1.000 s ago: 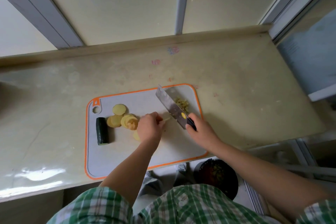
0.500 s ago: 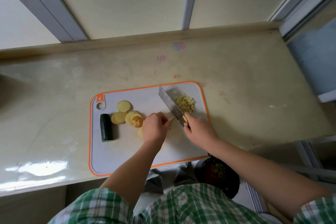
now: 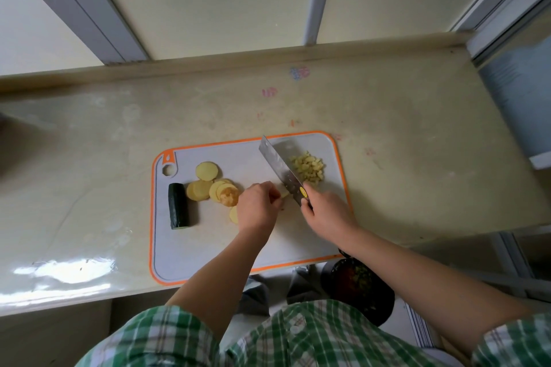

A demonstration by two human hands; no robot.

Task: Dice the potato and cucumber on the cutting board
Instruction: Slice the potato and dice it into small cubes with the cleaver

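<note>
Two hands: left hand (image 3: 258,207) pinches the potato strip (image 3: 285,194), right hand (image 3: 326,211) grips the knife (image 3: 278,167); I'd tuck fingers (image 3: 275,196) back, chop small.

1 board (image 3: 208,241), 1 knife (image 3: 278,167), 1 cuke (image 3: 178,209), ~6 potato slices (image 3: 206,170).

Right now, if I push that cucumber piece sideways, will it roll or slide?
The cucumber lies on its round side on the cutting board, so a sideways push would probably roll it. Its short, thick shape suggests it stays stiff when lifted. The dark skin looks smooth, so it may be slippery.
</note>
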